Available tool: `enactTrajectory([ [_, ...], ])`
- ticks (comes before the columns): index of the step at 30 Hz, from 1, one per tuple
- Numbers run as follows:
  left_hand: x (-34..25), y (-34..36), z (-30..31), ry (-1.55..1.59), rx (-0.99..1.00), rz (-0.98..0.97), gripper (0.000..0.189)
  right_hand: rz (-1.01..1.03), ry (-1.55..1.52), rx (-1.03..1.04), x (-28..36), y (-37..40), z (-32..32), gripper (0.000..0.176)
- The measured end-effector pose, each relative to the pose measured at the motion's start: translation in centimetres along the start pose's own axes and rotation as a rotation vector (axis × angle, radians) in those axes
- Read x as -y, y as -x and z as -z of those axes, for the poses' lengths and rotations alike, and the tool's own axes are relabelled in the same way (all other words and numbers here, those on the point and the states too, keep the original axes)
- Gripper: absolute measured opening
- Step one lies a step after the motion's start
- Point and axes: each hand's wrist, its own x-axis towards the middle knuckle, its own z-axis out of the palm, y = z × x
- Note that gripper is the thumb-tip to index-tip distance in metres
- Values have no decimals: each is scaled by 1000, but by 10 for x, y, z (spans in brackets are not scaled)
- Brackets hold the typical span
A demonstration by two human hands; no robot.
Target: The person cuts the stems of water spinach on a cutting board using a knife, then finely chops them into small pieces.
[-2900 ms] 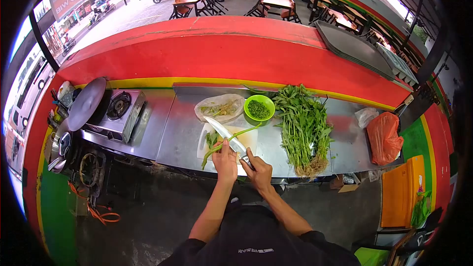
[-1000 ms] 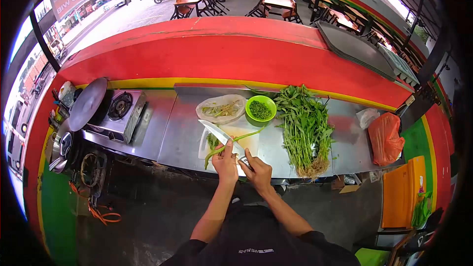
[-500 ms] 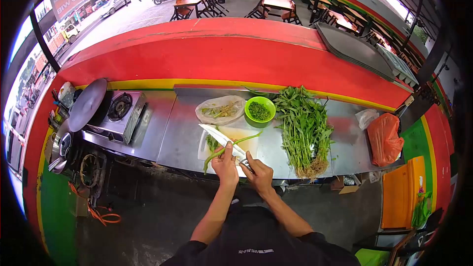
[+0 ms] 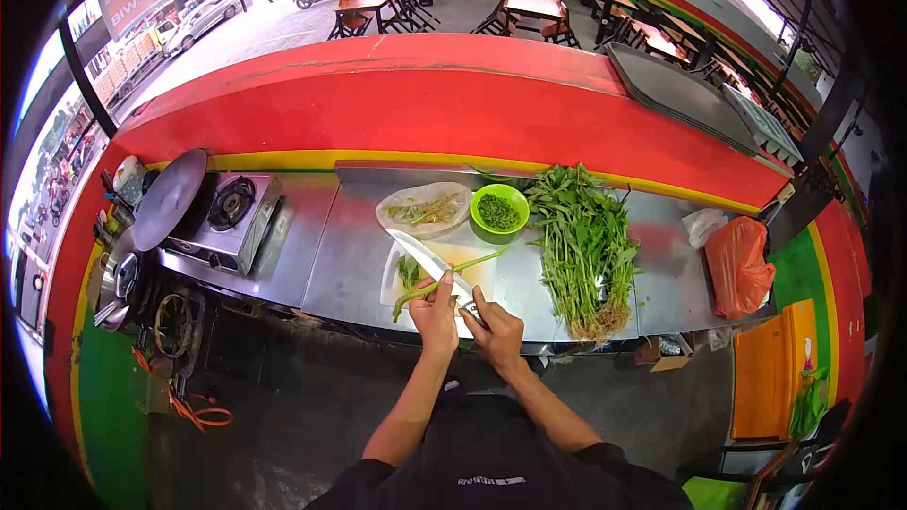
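Note:
My left hand (image 4: pixel 436 319) is closed around a long green vegetable stem (image 4: pixel 477 261), which slants up to the right. In my right hand (image 4: pixel 497 331) is the handle of a large knife (image 4: pixel 422 257), its broad blade pointing up and left and crossing the stem by my left fingers. Below them lies a white cutting board (image 4: pixel 480 279) with some cut greens (image 4: pixel 407 271) on its left part. Behind the board stand a lime-green bowl (image 4: pixel 511 195) of chopped greens and a clear plastic bag (image 4: pixel 395 200) with stem scraps.
A big bundle of leafy greens with roots (image 4: pixel 586 255) lies right of the board. Farther right sits a red plastic bag (image 4: pixel 738 267). At left are a portable gas stove (image 4: pixel 248 236) and a large round metal lid (image 4: pixel 170 200). A red wall (image 4: pixel 397 104) borders the counter's back.
The knife blade has turned slightly, showing more of its flat face. The stem has shifted a little to the right, while both hands stay almost in place.

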Motion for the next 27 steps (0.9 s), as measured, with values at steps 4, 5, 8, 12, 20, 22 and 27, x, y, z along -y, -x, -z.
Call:
enactTrajectory([
  [4,0,5,-3,-36,7,8,12,-11,-23,-3,3,-2,2,54],
  [5,0,8,-5,-31,12,10,13,-16,-19,4,3,-3,3,53],
  [8,3,9,-8,-14,-11,-3,14,-26,-4,17,4,-4,3,53],
  [12,1,7,-3,14,5,-36,15,-22,-2,24,3,-2,2,54],
  [20,2,5,11,21,-47,32,15,-1,3,28,3,0,0,55],
  [22,-3,7,3,32,-54,27,14,-1,6,31,2,1,1,55],
  [27,-5,8,2,58,-51,38,12,22,0,41,-3,2,2,56],
])
